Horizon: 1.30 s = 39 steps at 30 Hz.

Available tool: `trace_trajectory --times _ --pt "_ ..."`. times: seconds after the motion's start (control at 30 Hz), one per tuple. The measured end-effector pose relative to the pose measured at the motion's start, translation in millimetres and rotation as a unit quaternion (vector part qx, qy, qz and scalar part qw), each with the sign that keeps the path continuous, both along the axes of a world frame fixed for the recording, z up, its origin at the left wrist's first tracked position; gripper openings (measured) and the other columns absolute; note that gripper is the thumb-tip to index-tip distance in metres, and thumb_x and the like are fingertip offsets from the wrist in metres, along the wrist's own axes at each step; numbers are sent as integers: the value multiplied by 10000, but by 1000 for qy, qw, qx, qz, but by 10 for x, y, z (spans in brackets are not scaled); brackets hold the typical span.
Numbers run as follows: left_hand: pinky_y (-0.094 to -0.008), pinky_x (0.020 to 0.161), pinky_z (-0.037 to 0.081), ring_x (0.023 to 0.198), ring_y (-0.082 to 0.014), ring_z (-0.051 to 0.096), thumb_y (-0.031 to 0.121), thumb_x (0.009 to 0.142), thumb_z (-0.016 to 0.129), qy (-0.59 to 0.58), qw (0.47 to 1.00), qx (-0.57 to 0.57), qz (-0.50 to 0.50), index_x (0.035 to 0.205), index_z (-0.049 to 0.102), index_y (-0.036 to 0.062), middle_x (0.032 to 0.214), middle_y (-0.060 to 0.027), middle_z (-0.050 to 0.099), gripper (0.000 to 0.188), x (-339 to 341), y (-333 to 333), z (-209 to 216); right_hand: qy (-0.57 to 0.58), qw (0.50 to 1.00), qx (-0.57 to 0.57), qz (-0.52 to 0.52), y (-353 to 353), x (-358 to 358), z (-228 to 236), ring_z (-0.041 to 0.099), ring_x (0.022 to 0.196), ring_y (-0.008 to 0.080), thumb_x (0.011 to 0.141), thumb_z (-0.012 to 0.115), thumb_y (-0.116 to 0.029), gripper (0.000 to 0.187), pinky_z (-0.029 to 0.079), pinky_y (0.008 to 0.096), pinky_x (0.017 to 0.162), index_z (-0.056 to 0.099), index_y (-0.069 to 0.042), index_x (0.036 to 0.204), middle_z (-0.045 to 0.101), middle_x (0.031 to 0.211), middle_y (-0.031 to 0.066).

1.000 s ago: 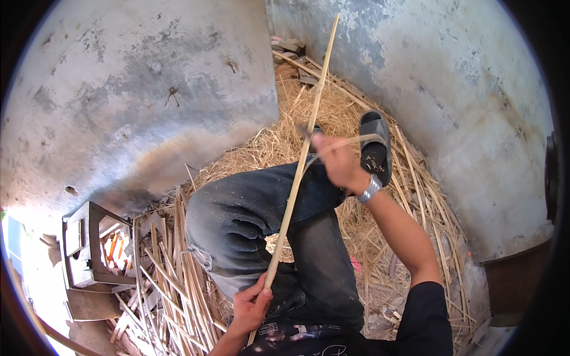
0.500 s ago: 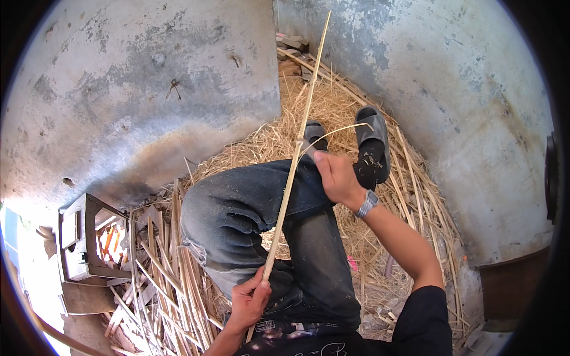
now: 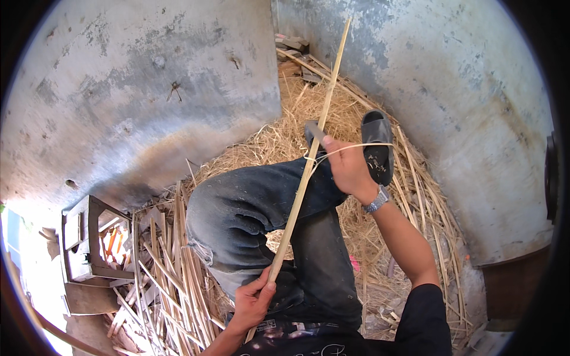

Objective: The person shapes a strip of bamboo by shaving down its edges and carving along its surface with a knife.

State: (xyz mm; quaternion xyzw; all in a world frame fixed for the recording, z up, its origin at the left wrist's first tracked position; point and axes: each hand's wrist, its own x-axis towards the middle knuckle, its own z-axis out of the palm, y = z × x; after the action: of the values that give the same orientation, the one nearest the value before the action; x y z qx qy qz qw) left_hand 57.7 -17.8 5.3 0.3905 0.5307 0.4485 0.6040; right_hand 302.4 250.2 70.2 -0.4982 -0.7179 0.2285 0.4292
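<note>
A long, pale bamboo strip (image 3: 294,216) runs slantwise across my raised thigh, its thin tip up against the wall. My left hand (image 3: 252,301) is closed around its lower end, close to my body. In my right hand (image 3: 349,165) is a knife (image 3: 316,131), its grey blade lying across the strip beyond the knee; the handle is hidden by my fingers. A thin curled shaving (image 3: 365,145) hangs at the strip beside the right hand and arcs over toward my slipper (image 3: 377,133).
Loose shavings (image 3: 255,145) cover the floor around my feet. A pile of split strips (image 3: 178,285) lies at the left, beside a wooden frame-like box (image 3: 89,237). Grey walls (image 3: 196,59) stand close ahead and to the right (image 3: 439,89). Long strips (image 3: 424,196) lie along the right wall.
My right hand has slid the knife a little farther up the strip. The strip's tip has swung right and lower. The shaving now lies across the right hand.
</note>
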Motion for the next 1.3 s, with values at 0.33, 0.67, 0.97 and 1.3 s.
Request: trace_trajectory --times 0.33,0.67,0.97,1.3 --pt "-184 549 305 648 0 387 114 1037 639 -12 999 -38 11 1446 572 9 801 85 525 428 61 -66 -39 -3 992 -34 120 -790 -208 -394 638 558 385 1066 506 -246 339 475 436 531 719 -2 966 614 651 227" --pt "-192 458 307 521 -17 412 147 1055 606 -37 999 0 -6 1453 560 19 713 37 551 421 -32 -1 -40 82 997 10 1 -704 -325 -213 476 498 268 1080 451 -199 352 374 404 503 642 40 906 463 602 180" --pt "-202 419 323 477 -35 424 184 1064 586 -61 998 -16 3 1449 553 -1 696 15 544 428 24 96 2 -6 999 48 20 -607 -430 -147 615 599 444 1066 498 -242 345 463 495 538 653 -22 850 595 661 237" --pt "-214 413 339 493 -58 456 198 1061 599 -73 997 -7 6 1447 581 75 699 -11 556 406 15 91 33 43 998 -15 42 -1035 -462 -168 635 685 457 1047 482 -187 285 466 467 560 662 -31 890 612 733 239"
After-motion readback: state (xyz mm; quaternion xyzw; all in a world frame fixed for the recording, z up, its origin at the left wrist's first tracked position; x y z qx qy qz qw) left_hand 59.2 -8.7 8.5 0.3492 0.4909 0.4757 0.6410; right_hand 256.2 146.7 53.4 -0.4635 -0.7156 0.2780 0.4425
